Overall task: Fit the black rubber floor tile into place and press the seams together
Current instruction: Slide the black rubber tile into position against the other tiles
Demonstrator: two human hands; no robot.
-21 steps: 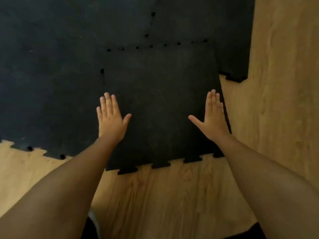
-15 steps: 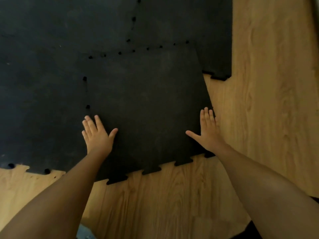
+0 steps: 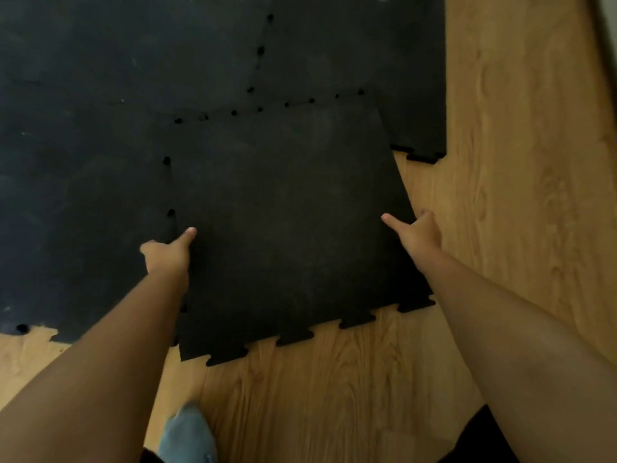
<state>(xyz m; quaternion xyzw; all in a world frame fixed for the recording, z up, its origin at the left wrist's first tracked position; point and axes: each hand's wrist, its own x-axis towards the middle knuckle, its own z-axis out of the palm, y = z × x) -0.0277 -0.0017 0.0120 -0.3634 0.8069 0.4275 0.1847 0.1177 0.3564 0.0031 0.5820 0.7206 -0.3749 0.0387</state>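
**Q:** Tile (image 3: 293, 228): where does it lie, and how does it sit against the mat (image 3: 100, 162)?

**A:** It fills the centre of the view, laid into the notch at the mat's near right corner. Bare floor (image 3: 334, 406) shows from its 3 to its 6 o'clock. At 12 o'clock a row of dark holes marks the far seam, which looks unclosed. At 9 o'clock the left seam also shows holes and a visible line. The near tabs at 6 o'clock lie free on the floor, as expected of an outer edge.

**Q:** And the hands?

**A:** They are well apart, one on each side edge. The left hand (image 3: 165, 255) is at 8 o'clock on the left seam, thumb flat on top, fingers curled down at the edge. The right hand (image 3: 419, 233) is at 3 o'clock, thumb on top, fingers wrapped over the edge. Both appear clamped on the tile.

**Q:** Progress?

**A:** By judgement, about midway. The tile is placed but sits slightly skewed. Squaring it and pressing both seams flat remain.

**Q:** Anything smaller?

**A:** A socked foot (image 3: 188, 436) at 6 o'clock.
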